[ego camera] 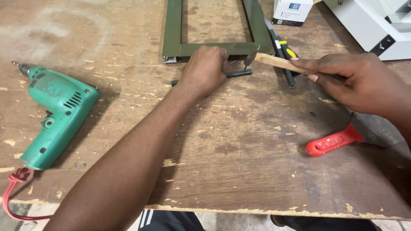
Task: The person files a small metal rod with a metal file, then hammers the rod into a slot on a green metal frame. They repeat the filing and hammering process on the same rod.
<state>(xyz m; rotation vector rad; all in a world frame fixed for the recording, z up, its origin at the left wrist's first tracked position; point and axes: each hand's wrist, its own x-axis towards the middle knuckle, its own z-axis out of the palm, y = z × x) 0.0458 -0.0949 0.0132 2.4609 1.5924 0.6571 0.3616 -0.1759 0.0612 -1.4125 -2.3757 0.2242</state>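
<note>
We've got left hand (204, 70) fisted on a dark metal strip (237, 74) beside the green frame (214, 48), right hand (355, 79) gripping a wooden-handled hammer (274, 62) over it.

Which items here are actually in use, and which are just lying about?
In use: left hand on dark metal strip; right hand holding wooden-handled hammer; green frame.

Lying about: green drill, red-handled tool, white box, yellow-and-black tool.

White box (292, 11) top edge, blue label
</note>
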